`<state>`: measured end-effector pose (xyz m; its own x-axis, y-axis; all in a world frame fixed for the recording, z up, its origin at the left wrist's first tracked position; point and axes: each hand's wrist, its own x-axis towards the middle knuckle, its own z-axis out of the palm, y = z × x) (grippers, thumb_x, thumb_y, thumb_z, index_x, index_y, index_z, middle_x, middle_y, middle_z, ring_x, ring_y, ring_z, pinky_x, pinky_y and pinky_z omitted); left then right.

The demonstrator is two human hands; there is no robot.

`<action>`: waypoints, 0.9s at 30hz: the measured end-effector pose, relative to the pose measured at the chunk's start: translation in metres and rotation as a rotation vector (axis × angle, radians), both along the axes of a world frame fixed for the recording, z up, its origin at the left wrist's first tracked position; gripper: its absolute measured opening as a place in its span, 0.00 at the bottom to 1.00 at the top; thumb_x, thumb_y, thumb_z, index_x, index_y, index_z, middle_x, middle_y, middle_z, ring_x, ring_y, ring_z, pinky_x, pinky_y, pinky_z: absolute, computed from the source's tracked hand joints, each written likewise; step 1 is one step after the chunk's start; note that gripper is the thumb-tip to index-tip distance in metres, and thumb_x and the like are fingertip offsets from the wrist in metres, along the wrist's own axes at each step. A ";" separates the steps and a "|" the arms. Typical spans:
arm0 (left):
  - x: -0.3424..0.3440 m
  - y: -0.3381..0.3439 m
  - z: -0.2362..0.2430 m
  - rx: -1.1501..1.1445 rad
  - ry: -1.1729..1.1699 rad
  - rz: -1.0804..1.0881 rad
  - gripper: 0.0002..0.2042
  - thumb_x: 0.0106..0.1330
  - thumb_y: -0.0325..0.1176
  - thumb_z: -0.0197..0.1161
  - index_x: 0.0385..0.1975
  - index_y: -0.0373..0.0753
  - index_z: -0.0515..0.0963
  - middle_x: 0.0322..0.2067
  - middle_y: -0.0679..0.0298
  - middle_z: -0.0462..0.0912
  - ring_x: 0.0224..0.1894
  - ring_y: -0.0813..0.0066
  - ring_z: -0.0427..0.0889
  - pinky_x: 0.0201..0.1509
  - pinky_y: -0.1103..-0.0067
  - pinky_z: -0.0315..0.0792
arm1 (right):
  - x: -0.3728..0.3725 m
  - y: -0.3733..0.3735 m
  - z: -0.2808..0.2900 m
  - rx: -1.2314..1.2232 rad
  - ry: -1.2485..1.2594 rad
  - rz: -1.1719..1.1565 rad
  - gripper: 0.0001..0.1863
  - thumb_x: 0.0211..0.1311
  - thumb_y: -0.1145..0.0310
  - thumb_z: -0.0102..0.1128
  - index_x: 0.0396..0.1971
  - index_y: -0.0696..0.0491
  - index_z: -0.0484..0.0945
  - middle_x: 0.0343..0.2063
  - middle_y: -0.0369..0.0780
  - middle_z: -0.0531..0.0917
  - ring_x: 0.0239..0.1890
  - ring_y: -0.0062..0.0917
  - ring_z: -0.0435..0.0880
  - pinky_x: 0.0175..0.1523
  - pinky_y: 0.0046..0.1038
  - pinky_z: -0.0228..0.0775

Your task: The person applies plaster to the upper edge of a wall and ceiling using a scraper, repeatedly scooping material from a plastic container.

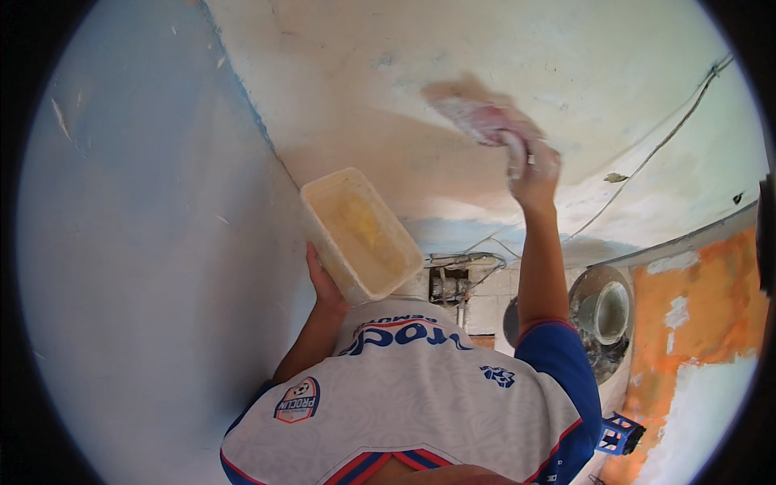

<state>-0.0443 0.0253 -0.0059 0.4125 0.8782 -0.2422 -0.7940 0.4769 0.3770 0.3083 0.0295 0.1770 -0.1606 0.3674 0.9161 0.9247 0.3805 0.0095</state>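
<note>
My left hand (pixel 325 283) is closed on the side of a rectangular translucent plastic tub (pixel 321 232), which tilts so that its inside faces up into view. A thin pale residue coats the tub's inside, with a yellowish patch toward one side. Raised at the upper right, my right hand (pixel 535 171) grips a flat whitish-pink thing (pixel 483 119). Motion smears it, so its exact kind is unclear. It lies against or just in front of the pale plastered surface (pixel 347 89); contact cannot be told. White smears cover the fingers of this hand.
A blue-grey wall (pixel 145 242) meets the pale surface along a corner at the left. A loose cable (pixel 655 149) runs across the right side. Below are a wall recess with pipes (pixel 449 284), a round bucket (pixel 612 314), an orange patchy wall (pixel 687 299) and a blue plastic object (pixel 617 435).
</note>
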 end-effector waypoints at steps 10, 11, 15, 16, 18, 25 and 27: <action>0.001 0.005 0.002 0.033 0.051 0.018 0.36 0.77 0.63 0.35 0.74 0.44 0.59 0.70 0.59 0.68 0.70 0.59 0.70 0.73 0.64 0.65 | 0.020 -0.003 -0.034 -0.024 0.133 -0.171 0.10 0.72 0.75 0.59 0.49 0.59 0.80 0.32 0.42 0.86 0.25 0.21 0.82 0.34 0.24 0.76; 0.002 0.005 0.004 0.036 0.051 0.014 0.36 0.77 0.63 0.35 0.74 0.44 0.59 0.70 0.59 0.68 0.70 0.59 0.70 0.73 0.64 0.65 | 0.022 0.000 -0.035 -0.014 0.127 -0.212 0.10 0.71 0.76 0.59 0.49 0.58 0.80 0.34 0.43 0.86 0.27 0.25 0.84 0.36 0.27 0.77; 0.003 0.006 0.002 0.035 0.057 0.039 0.36 0.77 0.64 0.35 0.74 0.43 0.59 0.70 0.58 0.68 0.69 0.58 0.70 0.73 0.64 0.65 | 0.030 -0.003 -0.009 0.276 0.625 -0.359 0.07 0.75 0.73 0.53 0.47 0.58 0.77 0.33 0.44 0.85 0.24 0.23 0.81 0.31 0.25 0.75; 0.002 0.006 0.001 0.041 0.073 0.058 0.36 0.77 0.64 0.35 0.74 0.43 0.59 0.69 0.58 0.68 0.69 0.58 0.70 0.73 0.63 0.65 | 0.027 -0.007 -0.001 0.407 0.758 -0.130 0.07 0.76 0.73 0.53 0.47 0.58 0.76 0.32 0.43 0.84 0.23 0.20 0.78 0.29 0.22 0.73; 0.003 0.005 0.006 0.012 0.060 0.034 0.37 0.77 0.64 0.36 0.74 0.42 0.59 0.69 0.58 0.68 0.69 0.58 0.70 0.73 0.63 0.66 | 0.017 -0.014 0.008 0.421 0.809 0.046 0.06 0.76 0.74 0.53 0.47 0.59 0.75 0.31 0.42 0.84 0.21 0.18 0.76 0.27 0.20 0.70; 0.007 0.007 0.004 0.003 0.027 -0.003 0.37 0.76 0.65 0.37 0.74 0.43 0.60 0.69 0.58 0.69 0.69 0.57 0.70 0.72 0.63 0.66 | 0.041 0.000 -0.014 0.190 0.199 -0.363 0.05 0.67 0.73 0.62 0.40 0.55 0.83 0.26 0.43 0.86 0.21 0.30 0.85 0.26 0.30 0.74; 0.004 0.007 -0.001 -0.002 0.020 0.009 0.37 0.76 0.65 0.37 0.74 0.43 0.60 0.69 0.58 0.69 0.69 0.57 0.70 0.72 0.63 0.66 | 0.034 -0.009 0.008 0.348 0.612 -0.351 0.05 0.71 0.74 0.57 0.39 0.53 0.83 0.25 0.37 0.86 0.22 0.23 0.84 0.29 0.26 0.75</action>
